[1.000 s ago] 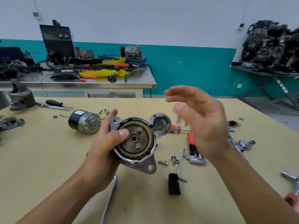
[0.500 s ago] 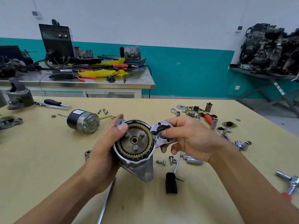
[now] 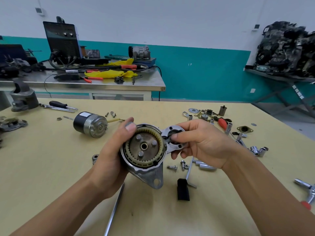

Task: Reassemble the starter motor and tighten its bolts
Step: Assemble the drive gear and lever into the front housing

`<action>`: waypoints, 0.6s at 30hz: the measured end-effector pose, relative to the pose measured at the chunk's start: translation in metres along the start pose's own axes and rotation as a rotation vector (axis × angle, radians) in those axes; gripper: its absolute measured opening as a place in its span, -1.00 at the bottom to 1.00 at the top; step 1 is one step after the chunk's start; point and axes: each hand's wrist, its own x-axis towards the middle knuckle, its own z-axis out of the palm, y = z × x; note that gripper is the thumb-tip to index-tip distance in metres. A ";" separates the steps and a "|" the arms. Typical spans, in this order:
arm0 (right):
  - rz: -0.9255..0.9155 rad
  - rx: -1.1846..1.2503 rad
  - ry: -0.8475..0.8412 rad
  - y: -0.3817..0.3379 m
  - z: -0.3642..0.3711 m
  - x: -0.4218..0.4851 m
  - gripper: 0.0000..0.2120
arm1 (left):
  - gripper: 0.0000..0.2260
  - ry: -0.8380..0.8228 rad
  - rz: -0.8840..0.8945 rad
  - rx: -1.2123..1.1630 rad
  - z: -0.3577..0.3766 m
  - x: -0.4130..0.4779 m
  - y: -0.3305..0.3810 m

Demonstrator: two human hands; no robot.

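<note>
My left hand (image 3: pixel 112 159) grips the starter motor housing (image 3: pixel 144 174) above the yellow table, its open end facing me. Inside it I see a cream ring gear and a carrier plate with three pins (image 3: pixel 144 147). My right hand (image 3: pixel 202 143) pinches the smaller round opening of the housing at its upper right (image 3: pixel 175 133), thumb on its rim. The black and silver motor body (image 3: pixel 90 124) lies on the table to the left. Two loose bolts (image 3: pixel 177 166) lie below my right hand.
Sockets, washers and small parts (image 3: pixel 213 114) are scattered at the right. A black-handled tool (image 3: pixel 183 189) and a long steel bar (image 3: pixel 114 210) lie near me. A ratchet (image 3: pixel 306 191) is at the right edge. A steel bench (image 3: pixel 102 82) stands behind.
My right hand came down from the air and took hold of the housing's upper right opening. The left hand kept its grip and the housing turned slightly.
</note>
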 end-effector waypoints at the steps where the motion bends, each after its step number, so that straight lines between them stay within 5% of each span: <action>1: 0.009 0.014 -0.012 -0.001 0.000 -0.001 -0.82 | -0.70 -0.019 0.002 -0.007 0.002 -0.001 0.001; 6: 0.025 -0.016 0.032 0.002 0.002 0.003 -0.85 | -0.78 -0.056 0.015 0.007 0.002 -0.003 0.001; 11: 0.024 -0.042 0.057 0.003 0.004 0.004 -0.82 | -0.30 0.016 -0.019 0.027 -0.001 -0.001 -0.001; 15: 0.031 0.001 0.019 0.001 0.001 0.002 -0.84 | -0.78 -0.068 0.009 0.003 0.004 -0.003 0.004; 18: 0.036 0.016 0.011 0.000 0.002 0.001 -0.83 | -0.81 -0.096 0.028 0.006 0.006 -0.004 0.006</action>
